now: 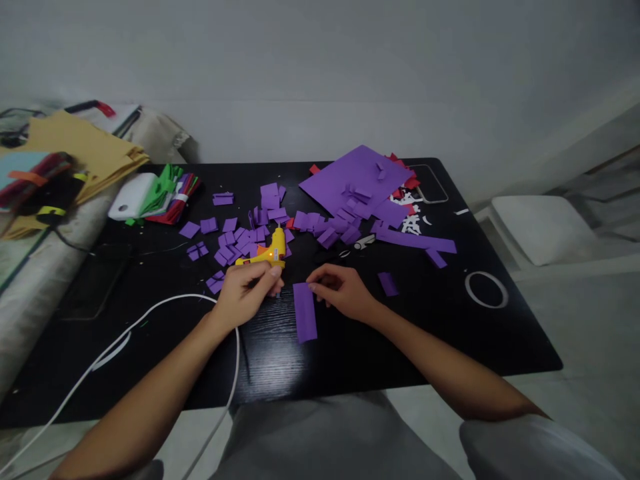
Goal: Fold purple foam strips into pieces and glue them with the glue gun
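Note:
A yellow hot glue gun with a small orange light lies on the black table, nozzle pointing away from me. My left hand is closed at its rear end, thumb and fingers pressed together. What sits between those fingers is hidden. Across from it, my right hand pinches the upper right corner of a purple strip, which looks like felt or craft foam. The strip's long side runs toward me. Beyond both hands spreads a pile of small purple pieces, several of them folded.
Scissors lie right of the pile, before a large purple sheet and white scraps. A roll of tape is at the right. A white cable loops under my left wrist. Coloured bundles sit back left.

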`<state>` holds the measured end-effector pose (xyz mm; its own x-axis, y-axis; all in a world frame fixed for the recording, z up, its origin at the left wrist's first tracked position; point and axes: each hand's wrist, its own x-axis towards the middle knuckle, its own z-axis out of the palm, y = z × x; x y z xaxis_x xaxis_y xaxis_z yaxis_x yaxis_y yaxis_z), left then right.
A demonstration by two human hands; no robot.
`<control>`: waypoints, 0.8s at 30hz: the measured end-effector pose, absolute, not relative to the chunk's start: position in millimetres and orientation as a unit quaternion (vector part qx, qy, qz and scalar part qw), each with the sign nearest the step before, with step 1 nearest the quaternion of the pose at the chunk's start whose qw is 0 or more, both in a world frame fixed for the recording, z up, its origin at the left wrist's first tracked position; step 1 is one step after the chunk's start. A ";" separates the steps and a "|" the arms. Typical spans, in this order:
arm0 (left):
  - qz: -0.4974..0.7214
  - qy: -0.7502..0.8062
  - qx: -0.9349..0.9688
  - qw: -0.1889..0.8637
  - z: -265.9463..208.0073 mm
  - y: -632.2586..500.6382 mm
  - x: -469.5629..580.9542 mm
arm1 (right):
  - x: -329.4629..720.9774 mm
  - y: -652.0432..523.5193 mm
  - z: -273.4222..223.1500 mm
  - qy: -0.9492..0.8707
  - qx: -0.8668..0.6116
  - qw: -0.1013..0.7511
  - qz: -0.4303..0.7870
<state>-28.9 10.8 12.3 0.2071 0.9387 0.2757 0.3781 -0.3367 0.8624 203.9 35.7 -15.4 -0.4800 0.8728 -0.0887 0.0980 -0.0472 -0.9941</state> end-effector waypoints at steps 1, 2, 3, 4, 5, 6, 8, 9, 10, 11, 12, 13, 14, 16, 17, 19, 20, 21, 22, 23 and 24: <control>0.416 0.476 0.697 0.337 11.4 11.2 -29.2 | 203.9 36.7 -16.5 -0.593 -0.390 0.325 0.625; 0.412 0.479 0.699 0.334 10.8 11.8 -29.1 | 203.9 37.7 -17.3 -0.579 -0.382 0.328 0.641; 0.407 0.478 0.708 0.325 10.2 12.5 -28.5 | 204.0 38.7 -18.0 -0.569 -0.374 0.331 0.653; 0.402 0.472 0.720 0.312 9.8 13.3 -27.8 | 204.1 39.6 -18.5 -0.562 -0.366 0.333 0.663; 0.394 0.464 0.735 0.300 9.5 13.9 -26.9 | 204.2 40.4 -18.9 -0.557 -0.359 0.334 0.671; 0.387 0.454 0.748 0.292 9.2 14.3 -26.1 | 204.3 41.1 -19.3 -0.552 -0.354 0.335 0.677; 0.374 0.442 0.763 0.288 8.7 14.5 -25.2 | 204.5 42.0 -20.1 -0.544 -0.350 0.336 0.684; 0.372 0.441 0.765 0.286 8.4 14.4 -25.2 | 204.6 42.2 -20.4 -0.541 -0.351 0.337 0.686; 0.370 0.445 0.766 0.281 8.2 14.2 -25.5 | 204.6 42.3 -20.6 -0.538 -0.352 0.338 0.687; 0.369 0.450 0.765 0.276 8.1 14.0 -26.0 | 204.6 42.3 -20.7 -0.537 -0.354 0.339 0.687; 0.369 0.457 0.764 0.269 8.0 13.8 -26.5 | 204.6 42.2 -20.7 -0.536 -0.356 0.340 0.686; 0.369 0.464 0.762 0.261 8.1 13.8 -27.1 | 204.6 42.2 -20.5 -0.536 -0.357 0.340 0.685; 0.369 0.470 0.761 0.253 8.1 13.8 -27.7 | 204.6 42.0 -20.2 -0.536 -0.358 0.340 0.685; 0.369 0.476 0.761 0.240 8.3 14.2 -28.4 | 204.6 41.8 -19.7 -0.539 -0.358 0.339 0.683; 0.368 0.476 0.763 0.237 8.4 14.4 -28.6 | 204.6 41.6 -19.5 -0.543 -0.359 0.339 0.679; 0.363 0.472 0.768 0.235 8.4 15.0 -28.6 | 204.6 41.4 -19.8 -0.557 -0.362 0.337 0.667; 0.361 0.468 0.771 0.235 8.4 15.3 -28.5 | 204.6 41.2 -20.3 -0.565 -0.365 0.337 0.658; 0.360 0.465 0.774 0.233 8.3 15.6 -28.4 | 204.6 41.1 -20.9 -0.573 -0.369 0.338 0.649; 0.360 0.461 0.778 0.231 8.2 15.8 -28.3 | 204.6 41.0 -21.6 -0.580 -0.373 0.338 0.641; 0.362 0.456 0.781 0.227 8.1 16.0 -28.3 | 204.6 40.9 -22.2 -0.584 -0.378 0.340 0.633; 0.364 0.451 0.783 0.224 8.0 16.3 -28.2 | 204.5 40.8 -22.7 -0.587 -0.382 0.342 0.627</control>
